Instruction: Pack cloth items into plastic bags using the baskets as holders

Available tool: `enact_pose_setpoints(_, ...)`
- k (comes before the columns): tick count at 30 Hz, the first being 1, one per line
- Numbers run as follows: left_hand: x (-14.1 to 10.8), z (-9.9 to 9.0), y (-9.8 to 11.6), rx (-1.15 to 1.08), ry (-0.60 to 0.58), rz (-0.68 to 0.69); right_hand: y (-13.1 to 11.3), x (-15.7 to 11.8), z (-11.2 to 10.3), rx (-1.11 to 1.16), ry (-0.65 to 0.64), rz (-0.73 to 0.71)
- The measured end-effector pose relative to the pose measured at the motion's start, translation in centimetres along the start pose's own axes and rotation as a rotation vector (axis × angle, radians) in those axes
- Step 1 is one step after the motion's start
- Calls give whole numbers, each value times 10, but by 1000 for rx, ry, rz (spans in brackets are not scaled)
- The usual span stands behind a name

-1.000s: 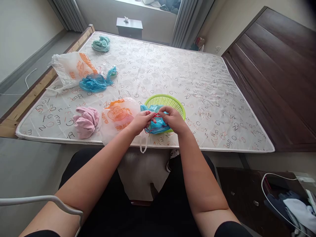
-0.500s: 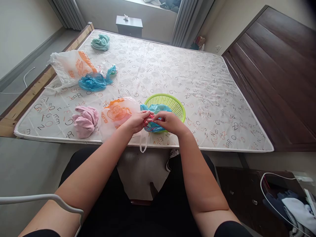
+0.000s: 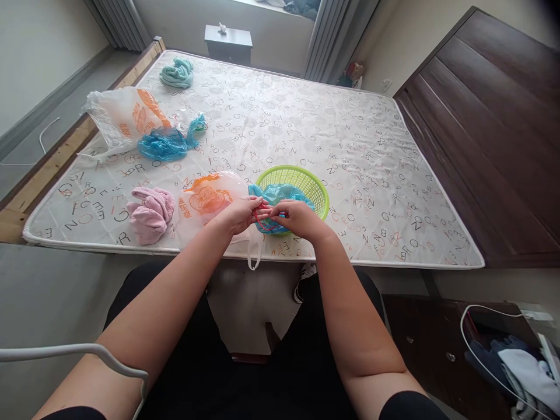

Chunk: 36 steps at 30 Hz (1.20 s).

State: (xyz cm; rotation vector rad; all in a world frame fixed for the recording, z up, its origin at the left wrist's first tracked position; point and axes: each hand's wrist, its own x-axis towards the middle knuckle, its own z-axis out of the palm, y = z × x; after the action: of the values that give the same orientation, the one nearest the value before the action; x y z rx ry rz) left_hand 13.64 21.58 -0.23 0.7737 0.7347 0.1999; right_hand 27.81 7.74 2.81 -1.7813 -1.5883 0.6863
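Observation:
A thin red string [image 3: 261, 225] runs between my two hands, in front of the green basket. My left hand [image 3: 245, 214] is closed on it with the fingertips, a loop hanging below. My right hand [image 3: 292, 216] pinches the string from the other side, its thumb and forefinger together. Behind my hands, a blue plastic bag [image 3: 284, 192] lies in the green plastic basket [image 3: 322, 192] and spills over its near rim. Left of the basket, a white plastic bag with orange print [image 3: 210, 195] touches my left wrist. What the blue bag holds is hidden.
A pink cloth [image 3: 151, 216] lies at the mattress's [image 3: 371, 175] near left. Farther back are another white bag [image 3: 118, 116], a second blue bag [image 3: 164, 144] and a teal cloth [image 3: 177, 73]. A dark headboard [image 3: 481, 134] stands on the right. A pale cable [image 3: 65, 351] crosses my left arm.
My left fingers have straightened somewhat and the red string shows as a wider loop between my hands. The bags, basket and cloths stay where they were.

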Motion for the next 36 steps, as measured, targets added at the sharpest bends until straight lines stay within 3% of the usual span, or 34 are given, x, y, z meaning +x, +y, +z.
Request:
enact_pose_setpoints(8, -6, 8, 3, 178, 30, 25, -6, 0, -3, 66, 181, 54)
enact_pose_setpoints(13, -3, 14, -3, 251, 69, 228, 0, 4, -1, 197, 282, 174)
enact_pose_setpoints(18, -15, 20, -10, 483, 92, 576, 4, 8, 2, 580, 171, 446)
enact_pose_setpoints(23, -23, 19, -14, 780, 94, 778, -4, 7, -1, 820, 187, 451)
enact_pose_setpoints(29, -16, 10, -17, 1113, 125, 952, -8, 6, -2, 873, 149, 506)
enact_pose_setpoints(36, -18, 10, -23, 1198, 93, 1070, 1, 8, 4, 827, 136, 507)
